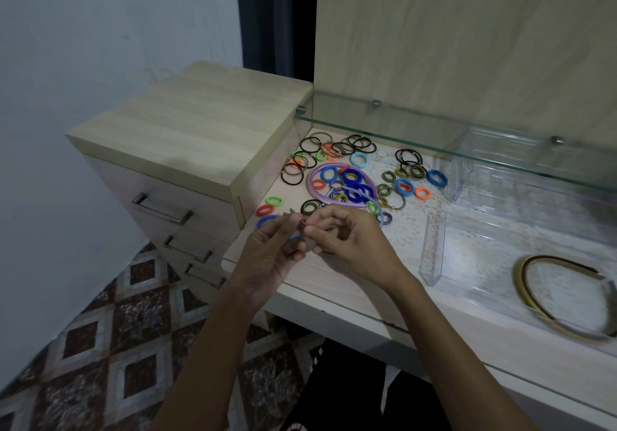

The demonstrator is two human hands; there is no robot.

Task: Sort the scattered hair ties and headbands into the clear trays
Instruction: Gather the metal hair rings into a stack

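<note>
Left hand (pixel 267 250) and right hand (pixel 347 240) close together over the tabletop (pixel 334 283) edge, fingertips of both pinching one thin tie (pixel 302 225) between them. Light, soft, stretchy by the look of it; best pinched anywhere on the loop. Just beyond, scattered ties (pixel 337 150) spread across the tabletop, with a purple headband (pixel 314 183) lying among them: stiffer, springy, best taken along its arc. Right of the hands, a clear tray (pixel 434 263) already holding a gold headband (pixel 531 300). Farther back, a second tray (pixel 464 183) under a glass shelf (pixel 417 123).
</note>
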